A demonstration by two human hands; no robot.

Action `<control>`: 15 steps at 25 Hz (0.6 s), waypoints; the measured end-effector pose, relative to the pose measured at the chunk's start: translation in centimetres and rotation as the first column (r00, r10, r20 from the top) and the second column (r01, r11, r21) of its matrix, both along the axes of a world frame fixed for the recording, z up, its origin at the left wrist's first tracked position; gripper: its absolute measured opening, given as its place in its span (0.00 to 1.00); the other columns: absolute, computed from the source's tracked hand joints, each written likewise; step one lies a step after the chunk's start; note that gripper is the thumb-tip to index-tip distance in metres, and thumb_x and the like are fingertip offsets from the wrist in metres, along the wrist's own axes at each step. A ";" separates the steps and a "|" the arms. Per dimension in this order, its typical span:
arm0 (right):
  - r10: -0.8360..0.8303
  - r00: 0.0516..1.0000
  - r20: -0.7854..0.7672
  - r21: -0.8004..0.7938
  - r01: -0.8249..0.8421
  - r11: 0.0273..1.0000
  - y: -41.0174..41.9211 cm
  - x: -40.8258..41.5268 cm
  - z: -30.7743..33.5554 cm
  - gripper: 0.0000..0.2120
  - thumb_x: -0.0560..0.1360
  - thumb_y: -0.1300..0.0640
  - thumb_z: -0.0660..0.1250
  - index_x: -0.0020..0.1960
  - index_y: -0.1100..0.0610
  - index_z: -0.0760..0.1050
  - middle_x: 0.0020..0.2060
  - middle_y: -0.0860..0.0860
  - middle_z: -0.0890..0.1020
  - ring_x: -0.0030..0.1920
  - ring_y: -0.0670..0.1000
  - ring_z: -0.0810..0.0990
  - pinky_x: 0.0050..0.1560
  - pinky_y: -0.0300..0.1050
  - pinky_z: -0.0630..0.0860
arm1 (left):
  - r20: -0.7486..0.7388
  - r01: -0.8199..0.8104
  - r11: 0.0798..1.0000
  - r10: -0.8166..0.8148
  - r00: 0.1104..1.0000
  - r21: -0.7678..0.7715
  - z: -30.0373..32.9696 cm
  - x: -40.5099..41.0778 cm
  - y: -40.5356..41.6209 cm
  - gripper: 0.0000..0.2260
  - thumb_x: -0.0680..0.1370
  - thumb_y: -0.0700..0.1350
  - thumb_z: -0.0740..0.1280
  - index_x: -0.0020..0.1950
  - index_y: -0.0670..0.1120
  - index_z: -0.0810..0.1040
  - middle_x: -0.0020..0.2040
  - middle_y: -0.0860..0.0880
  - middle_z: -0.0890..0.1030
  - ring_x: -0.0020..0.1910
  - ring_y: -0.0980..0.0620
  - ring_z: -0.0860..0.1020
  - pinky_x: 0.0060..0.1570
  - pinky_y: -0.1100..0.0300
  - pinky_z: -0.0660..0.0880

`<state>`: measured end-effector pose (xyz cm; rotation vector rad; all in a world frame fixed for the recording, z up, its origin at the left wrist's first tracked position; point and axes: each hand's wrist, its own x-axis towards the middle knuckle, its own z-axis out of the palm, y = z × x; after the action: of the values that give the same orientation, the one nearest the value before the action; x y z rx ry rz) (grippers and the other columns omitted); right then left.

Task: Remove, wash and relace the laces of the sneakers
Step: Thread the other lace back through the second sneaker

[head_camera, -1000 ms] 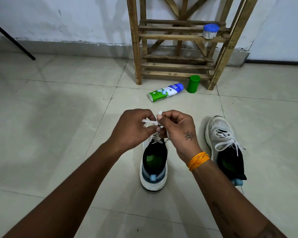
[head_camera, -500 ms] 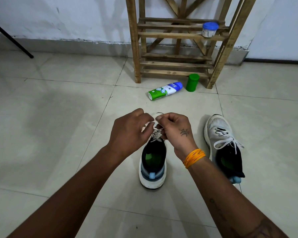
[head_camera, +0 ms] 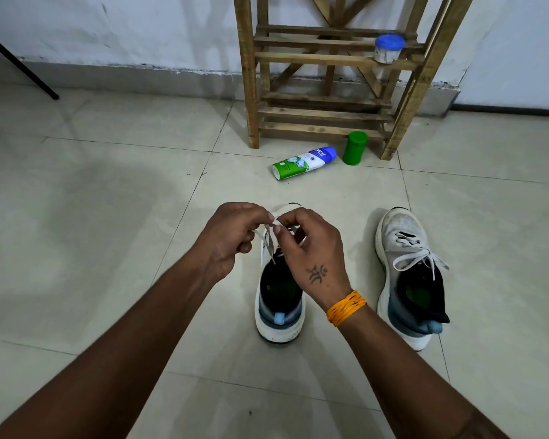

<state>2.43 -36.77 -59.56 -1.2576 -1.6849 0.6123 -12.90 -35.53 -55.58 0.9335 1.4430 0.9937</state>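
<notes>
Two white sneakers with dark openings stand on the tiled floor. The left sneaker (head_camera: 279, 315) is right below my hands, its toe hidden behind them. My left hand (head_camera: 232, 239) and my right hand (head_camera: 311, 251) meet above its tongue, and each pinches a strand of its white lace (head_camera: 268, 240). Strands hang from my fingers down to the eyelets. The right sneaker (head_camera: 406, 277) stands apart to the right, its white lace (head_camera: 420, 258) tied in a bow.
A wooden rack (head_camera: 327, 74) stands against the wall ahead, with a blue-lidded jar (head_camera: 389, 49) on a slat. A green-and-white bottle (head_camera: 303, 162) lies on the floor before it, beside a green canister (head_camera: 355, 147). A black pole (head_camera: 19, 66) slants at far left.
My hands dropped closer to the left sneaker, then shifted slightly; the lace ends that stuck out above my fingers a second ago now hang below my left hand.
</notes>
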 end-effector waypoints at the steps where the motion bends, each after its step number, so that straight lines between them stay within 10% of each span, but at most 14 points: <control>1: -0.005 1.000 0.017 -0.023 0.006 1.000 0.2 0.3 0.0 0.05 0.77 0.50 0.68 0.46 0.51 0.78 0.39 0.44 0.82 0.41 0.50 0.79 0.43 0.53 0.77 | -0.006 -0.005 1.000 0.005 1.000 0.023 -0.1 -0.2 0.0 0.05 0.68 0.43 0.72 0.40 0.42 0.83 0.32 0.50 0.69 0.30 0.53 0.61 0.29 0.60 0.57; 9: -0.130 0.991 0.043 -0.237 0.136 0.962 0.5 3.7 -0.3 0.05 0.76 0.58 0.64 0.41 0.53 0.71 0.28 0.50 0.76 0.32 0.50 0.74 0.35 0.49 0.70 | -0.316 -0.182 0.973 0.219 0.923 0.142 -4.1 -2.1 -0.8 0.07 0.75 0.45 0.73 0.37 0.47 0.83 0.33 0.53 0.78 0.31 0.57 0.71 0.35 0.58 0.66; 15: -0.055 0.850 0.523 -0.286 0.236 0.929 0.6 5.7 -3.4 0.13 0.78 0.49 0.60 0.41 0.56 0.73 0.35 0.53 0.79 0.40 0.61 0.78 0.35 0.49 0.66 | -0.473 -0.229 0.971 0.236 0.849 0.075 -8.7 -4.5 -2.1 0.07 0.77 0.46 0.71 0.39 0.50 0.83 0.31 0.57 0.80 0.34 0.54 0.78 0.39 0.59 0.73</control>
<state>8.15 -36.13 -62.96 -1.9163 -1.9310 0.5186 -17.40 -37.65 -64.25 1.0846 2.0086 0.9887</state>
